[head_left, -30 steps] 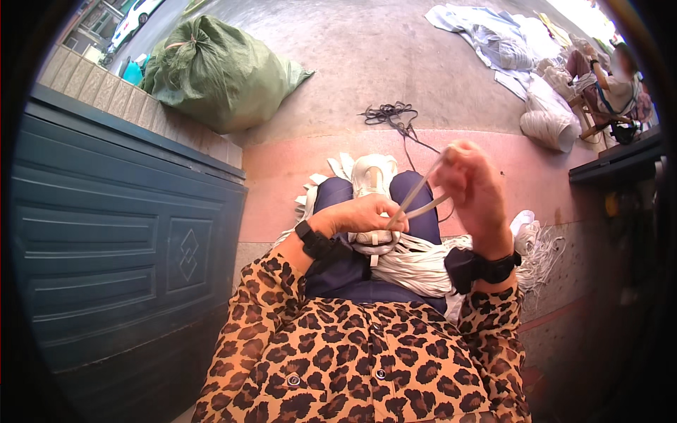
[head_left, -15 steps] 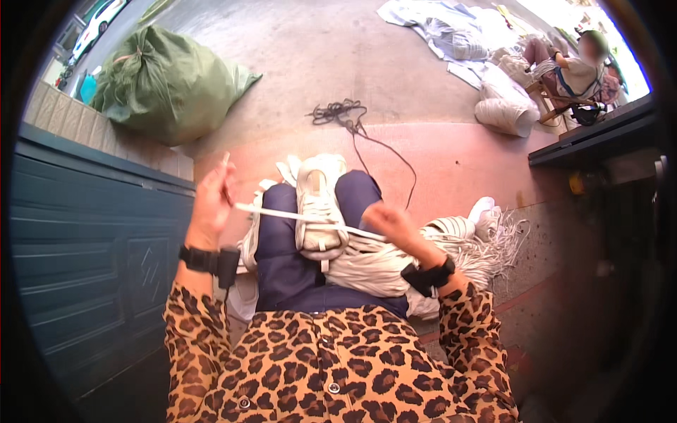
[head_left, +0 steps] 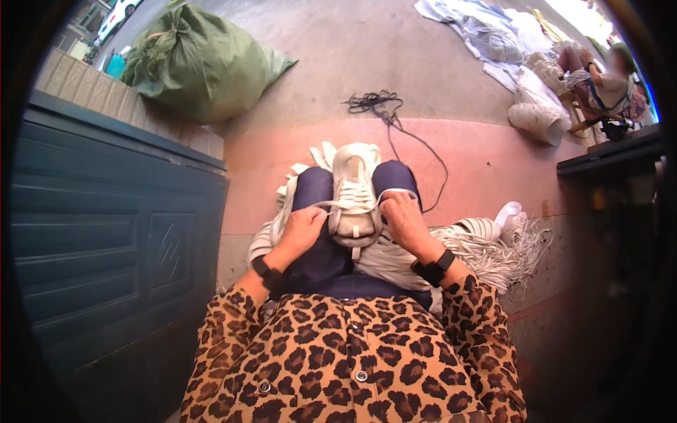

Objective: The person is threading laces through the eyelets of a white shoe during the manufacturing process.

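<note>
An off-white lace-up shoe (head_left: 354,227) rests between my knees, its opening on the far side and a small tab hanging at its near end. White shoelace (head_left: 358,209) runs across the laced part and out to both sides. My left hand (head_left: 307,227) is closed on the left length, low over my left thigh. On the other side, my right hand (head_left: 404,217) pinches the right length, which loops over its fingers. A thick bundle of off-white laces (head_left: 386,262) lies over my right thigh, partly hidden under my right forearm.
More laces with loose ends (head_left: 518,254) spill to the right. A black cord (head_left: 377,103) lies tangled on the floor ahead. A bulging green sack (head_left: 204,67) stands far left, beside a dark blue panelled door (head_left: 106,233). Far right, a seated person (head_left: 613,92) is near white sacks (head_left: 536,113).
My left hand has come down and inward from its raised place. Both hands are now close beside the shoe, with the lace shorter between them. The view has shifted.
</note>
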The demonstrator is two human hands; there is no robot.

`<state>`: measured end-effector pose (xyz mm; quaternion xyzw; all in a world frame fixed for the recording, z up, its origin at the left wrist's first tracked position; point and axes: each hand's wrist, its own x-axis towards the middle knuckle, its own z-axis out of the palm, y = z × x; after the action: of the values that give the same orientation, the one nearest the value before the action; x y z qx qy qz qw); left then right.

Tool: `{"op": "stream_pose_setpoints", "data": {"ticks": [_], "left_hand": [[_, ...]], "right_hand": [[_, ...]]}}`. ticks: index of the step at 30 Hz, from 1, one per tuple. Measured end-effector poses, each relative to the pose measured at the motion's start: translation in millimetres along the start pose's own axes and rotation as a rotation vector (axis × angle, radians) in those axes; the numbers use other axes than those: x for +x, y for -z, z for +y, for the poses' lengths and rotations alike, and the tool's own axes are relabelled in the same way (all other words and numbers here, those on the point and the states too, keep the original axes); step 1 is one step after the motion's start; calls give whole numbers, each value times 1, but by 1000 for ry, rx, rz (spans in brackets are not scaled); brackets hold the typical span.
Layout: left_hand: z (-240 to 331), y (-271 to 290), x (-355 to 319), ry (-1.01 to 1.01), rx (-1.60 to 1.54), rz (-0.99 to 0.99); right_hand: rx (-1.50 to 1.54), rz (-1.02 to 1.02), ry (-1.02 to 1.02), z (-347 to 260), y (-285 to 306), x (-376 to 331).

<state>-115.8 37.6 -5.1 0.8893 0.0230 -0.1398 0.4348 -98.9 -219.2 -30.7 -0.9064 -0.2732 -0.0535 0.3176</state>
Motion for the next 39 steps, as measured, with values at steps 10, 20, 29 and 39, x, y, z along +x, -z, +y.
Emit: {"op": "stream_pose_setpoints", "data": {"ticks": [10,20,29,39], "left_hand": [[4,-4,0,-253,374,86],[29,-7,11,-528,768,3],[31,-16,2,-379,641,128],[36,-19,-3,-411,759,178]], "right_hand": [[-173,27,-47,-20,-10,11],[-176,37,-171,-24,-5,12],[-244,-63,-152,-43,3,9],[-80,34,-137,-30,-1,6]]}}
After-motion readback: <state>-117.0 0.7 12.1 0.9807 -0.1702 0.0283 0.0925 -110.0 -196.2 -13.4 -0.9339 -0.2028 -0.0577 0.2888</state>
